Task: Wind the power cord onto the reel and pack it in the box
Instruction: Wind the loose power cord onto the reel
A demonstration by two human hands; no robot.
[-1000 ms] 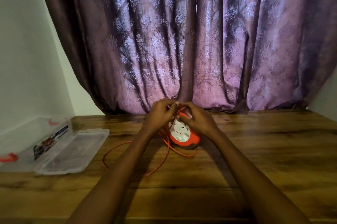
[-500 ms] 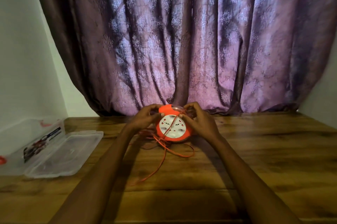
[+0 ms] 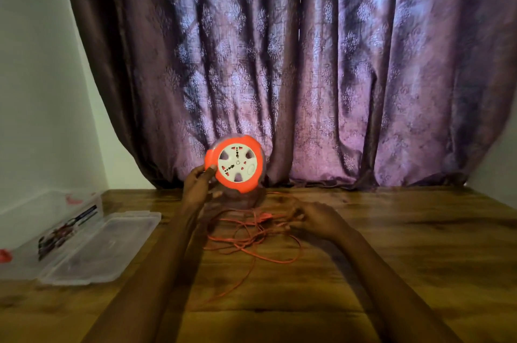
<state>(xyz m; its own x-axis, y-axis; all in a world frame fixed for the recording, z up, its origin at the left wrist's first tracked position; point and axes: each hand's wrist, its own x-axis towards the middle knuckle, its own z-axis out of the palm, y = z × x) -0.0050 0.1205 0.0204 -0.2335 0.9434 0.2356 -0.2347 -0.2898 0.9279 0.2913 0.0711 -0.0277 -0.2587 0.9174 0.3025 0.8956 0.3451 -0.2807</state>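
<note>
Since earlier, your left hand (image 3: 199,186) has lifted the reel (image 3: 234,166), gripping its rim; your right hand (image 3: 313,218) reaches the cord (image 3: 251,233) tangled beneath, grip unclear. Winding now may knot those loops.

The right hand (image 3: 316,219) is motion-blurred, so whether its fingertips pinch the orange cord (image 3: 251,233) cannot be told, the reel (image 3: 235,166) hides the left hand's (image 3: 200,186) fingers behind it, and the clear box (image 3: 84,245) is cut off by the left edge.
</note>
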